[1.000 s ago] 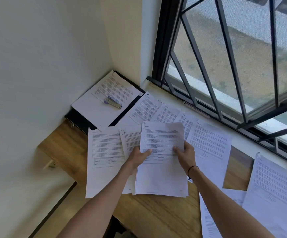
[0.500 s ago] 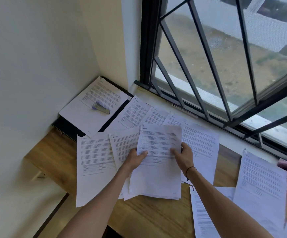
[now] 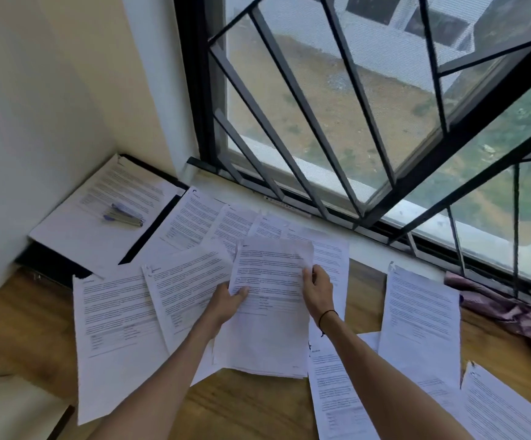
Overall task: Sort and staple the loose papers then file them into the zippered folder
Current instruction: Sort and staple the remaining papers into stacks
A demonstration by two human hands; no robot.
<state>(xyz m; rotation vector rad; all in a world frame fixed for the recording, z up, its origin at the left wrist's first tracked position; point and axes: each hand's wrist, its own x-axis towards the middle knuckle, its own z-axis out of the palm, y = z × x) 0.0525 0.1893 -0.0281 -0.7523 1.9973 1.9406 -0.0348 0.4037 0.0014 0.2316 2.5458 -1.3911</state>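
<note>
Papers in a small stack (image 3: 270, 312) are held up just above a wooden desk (image 3: 251, 404) by both hands: the left hand (image 3: 227, 304) pinches the stack's left edge, thumb on top, and the right hand (image 3: 318, 290) grips its right edge. The stack's long axis runs away from the person toward the window (image 3: 368, 122), its printed heading at the far end and tipped slightly left.

Around it, loose sheets (image 3: 118, 328) fan out across the desk and over the white sill (image 3: 359, 239), some overlapping. A stapler (image 3: 124, 215) lies on a sheet atop the black zippered folder (image 3: 54, 265) in the left corner, well apart from the hands. A purple cloth (image 3: 511, 309) lies crumpled at right.

The grip looks light and only at the edges, so pages could slide askew or drop back among the spread sheets, mixing sets before stapling. Sheets hanging over the desk's near edge could also slip off if brushed by a forearm.
</note>
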